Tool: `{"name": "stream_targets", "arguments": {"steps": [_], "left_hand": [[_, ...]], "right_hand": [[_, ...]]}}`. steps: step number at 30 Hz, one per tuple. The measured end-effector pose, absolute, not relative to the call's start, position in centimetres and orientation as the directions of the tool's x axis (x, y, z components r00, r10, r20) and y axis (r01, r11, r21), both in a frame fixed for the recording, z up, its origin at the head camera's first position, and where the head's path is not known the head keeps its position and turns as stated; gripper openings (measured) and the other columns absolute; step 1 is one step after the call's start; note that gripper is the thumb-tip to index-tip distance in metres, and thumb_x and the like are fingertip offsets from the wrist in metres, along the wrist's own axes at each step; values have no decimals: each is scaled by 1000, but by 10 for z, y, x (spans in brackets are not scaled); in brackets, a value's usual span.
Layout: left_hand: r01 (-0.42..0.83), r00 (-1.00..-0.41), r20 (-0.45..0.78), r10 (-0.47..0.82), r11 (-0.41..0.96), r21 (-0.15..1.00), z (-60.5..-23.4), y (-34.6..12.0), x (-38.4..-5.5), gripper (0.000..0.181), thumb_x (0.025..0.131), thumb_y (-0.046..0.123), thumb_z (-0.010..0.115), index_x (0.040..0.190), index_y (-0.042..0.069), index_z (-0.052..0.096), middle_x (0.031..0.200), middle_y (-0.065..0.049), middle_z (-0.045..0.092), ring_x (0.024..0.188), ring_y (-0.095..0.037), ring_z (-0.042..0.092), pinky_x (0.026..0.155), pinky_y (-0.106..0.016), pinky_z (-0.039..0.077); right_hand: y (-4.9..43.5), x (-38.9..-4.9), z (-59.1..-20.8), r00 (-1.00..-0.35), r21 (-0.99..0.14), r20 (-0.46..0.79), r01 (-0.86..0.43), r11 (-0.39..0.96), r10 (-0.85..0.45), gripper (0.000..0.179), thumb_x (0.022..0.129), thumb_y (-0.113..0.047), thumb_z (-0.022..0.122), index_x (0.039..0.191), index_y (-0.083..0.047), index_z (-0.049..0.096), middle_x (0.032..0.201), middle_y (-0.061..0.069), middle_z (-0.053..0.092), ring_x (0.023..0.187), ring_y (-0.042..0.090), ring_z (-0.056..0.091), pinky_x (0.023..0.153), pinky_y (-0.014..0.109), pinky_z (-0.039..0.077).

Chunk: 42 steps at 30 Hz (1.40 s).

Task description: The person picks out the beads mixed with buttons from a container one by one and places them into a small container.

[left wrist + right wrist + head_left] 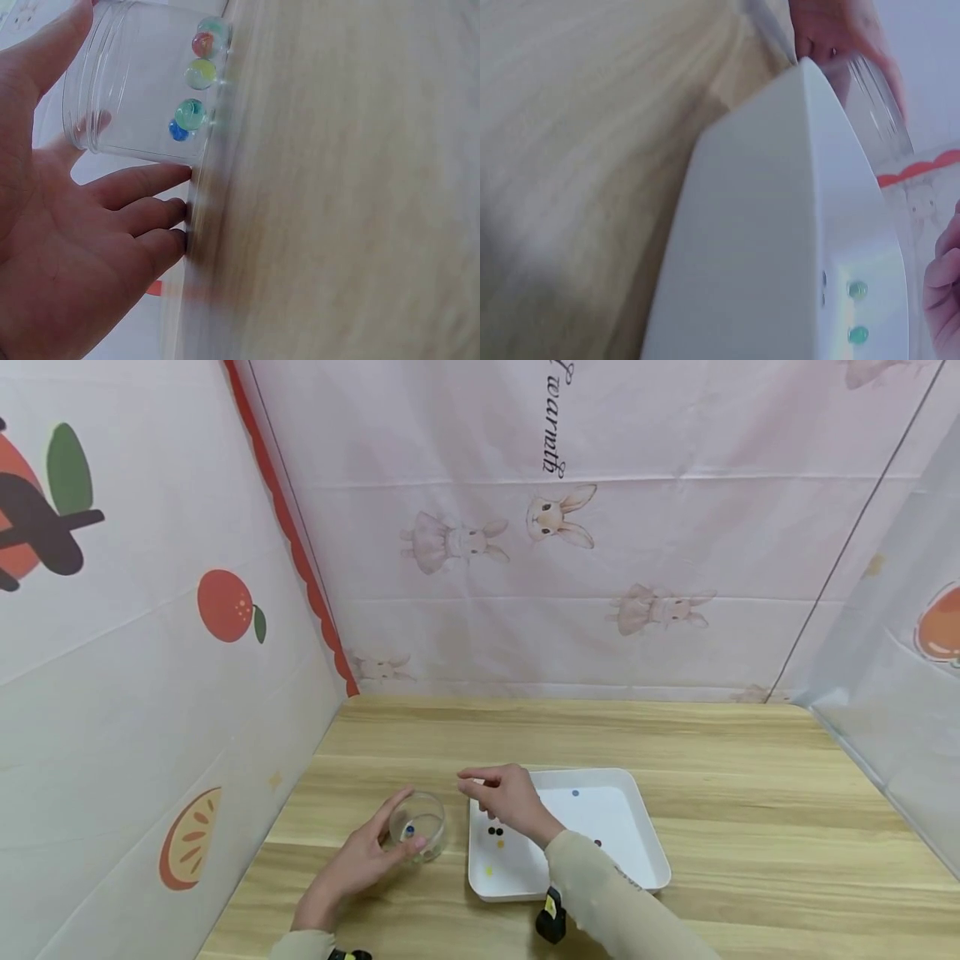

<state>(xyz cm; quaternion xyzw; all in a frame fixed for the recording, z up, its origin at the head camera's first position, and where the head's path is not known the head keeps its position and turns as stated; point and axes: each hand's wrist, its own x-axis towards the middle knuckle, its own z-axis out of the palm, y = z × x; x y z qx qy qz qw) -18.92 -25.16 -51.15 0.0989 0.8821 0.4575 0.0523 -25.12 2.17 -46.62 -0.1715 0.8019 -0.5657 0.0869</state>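
Clear cylindrical jar, glossy round marbles inside, gripped by left hand; right hand bent, hold unclear.

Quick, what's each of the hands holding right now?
Left hand: holding the clear jar.
Right hand: fingers bent; can't tell if it's holding anything.

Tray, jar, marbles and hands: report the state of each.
Jar: upright on the table, uncovered.
Tray: flat on the table.
Marbles: some in the jar, others scattered in the tray.
Left hand: holds the jar.
Right hand: over the tray's edge; can't tell whether its fingers hold anything.
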Motion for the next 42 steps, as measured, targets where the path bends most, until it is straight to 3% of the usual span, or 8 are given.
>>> {"name": "stream_targets", "arguments": {"steps": [8,16,23,33,42], "left_hand": [[121,-977,-8,215,580,806,-509,-250,-187,80,98,43,75,164,43,29,158,-34,45,142,-54,50,113,-71,43],[115,-977,-13,215,573,811,-509,-250,-187,80,98,43,75,164,44,29,159,-36,43,142,-56,49,114,-71,41],[125,-976,-4,217,576,808,-510,-251,-188,81,97,43,75,163,45,28,157,-37,44,142,-55,49,114,-71,41],[124,-976,-7,217,585,802,-510,-252,-188,81,97,44,75,162,47,28,159,-36,43,143,-54,48,116,-69,40],[133,-976,2,220,584,801,-509,-252,-189,80,97,44,75,162,46,29,158,-35,45,143,-52,50,115,-69,42]], "right_hand": [[43,-261,-467,-950,-945,42,-139,296,-310,26,101,-32,73,124,-20,80,69,19,65,53,14,51,44,20,35],[66,-273,-472,-971,-944,-26,-54,325,-237,27,101,-34,73,125,-23,80,65,9,61,53,15,50,47,22,36],[85,-278,-481,-980,-931,-39,-36,363,-197,32,103,-30,70,131,-16,76,76,24,70,56,18,53,47,22,38],[97,-281,-489,-986,-915,-63,-5,403,-156,29,102,-25,71,129,-15,77,67,11,65,54,15,52,46,23,38],[102,-284,-499,-989,-900,-105,49,433,-106,26,101,-23,72,126,-18,79,70,12,67,54,14,51,47,23,37]]}}
